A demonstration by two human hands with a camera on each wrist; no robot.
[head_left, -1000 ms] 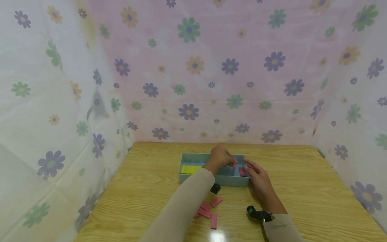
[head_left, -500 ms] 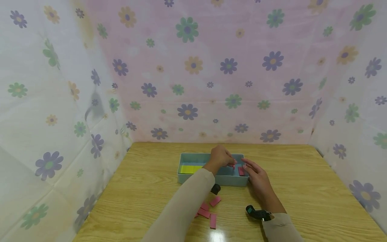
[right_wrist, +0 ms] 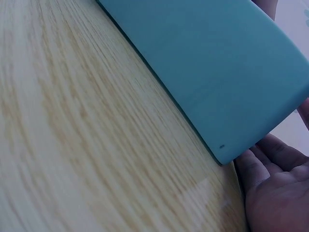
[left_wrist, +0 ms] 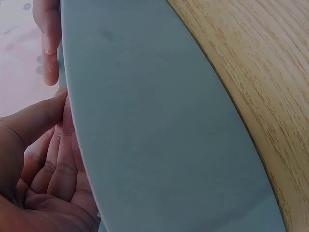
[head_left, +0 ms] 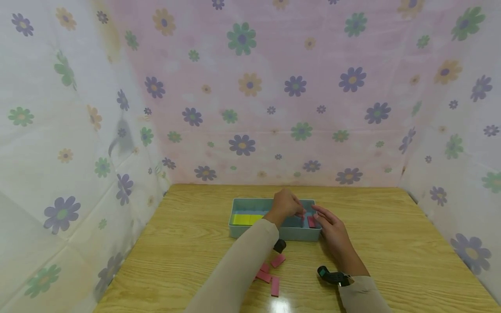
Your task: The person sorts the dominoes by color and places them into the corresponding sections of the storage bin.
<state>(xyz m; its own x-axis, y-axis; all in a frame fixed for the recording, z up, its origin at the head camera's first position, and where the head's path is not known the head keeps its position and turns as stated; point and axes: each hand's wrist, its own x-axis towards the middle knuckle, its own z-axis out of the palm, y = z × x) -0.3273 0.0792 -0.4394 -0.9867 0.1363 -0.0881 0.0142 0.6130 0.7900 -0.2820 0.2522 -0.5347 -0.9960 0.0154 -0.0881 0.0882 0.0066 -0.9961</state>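
My left hand point(head_left: 287, 203) reaches into a long blue-green box point(head_left: 299, 234), pinching a pink domino point(head_left: 302, 219) between thumb and fingers low over its floor. In the left wrist view the box's side wall point(left_wrist: 149, 116) hides the domino and part of that hand point(left_wrist: 53, 169). Another pink domino point(head_left: 311, 221) lies at the box's right end. Yellow dominoes point(head_left: 241, 219) lie flat in its left part. Against the right end wall rests my right hand point(head_left: 332, 230), fingers extended along the rim; the right wrist view has its palm point(right_wrist: 280, 193) beside the box's lower corner.
Several loose pink dominoes point(head_left: 275, 287) lie on the wooden table point(head_left: 188, 248) in front of the box, partly behind the left sleeve point(head_left: 238, 265). A black wrist device point(head_left: 332, 276) sits at the right wrist. Flowered cloth point(head_left: 250, 113) surrounds the table's back and sides.
My left hand has lowered slightly with the pink domino inside the box. The right hand stays at the box's end. The head view has shifted a little.
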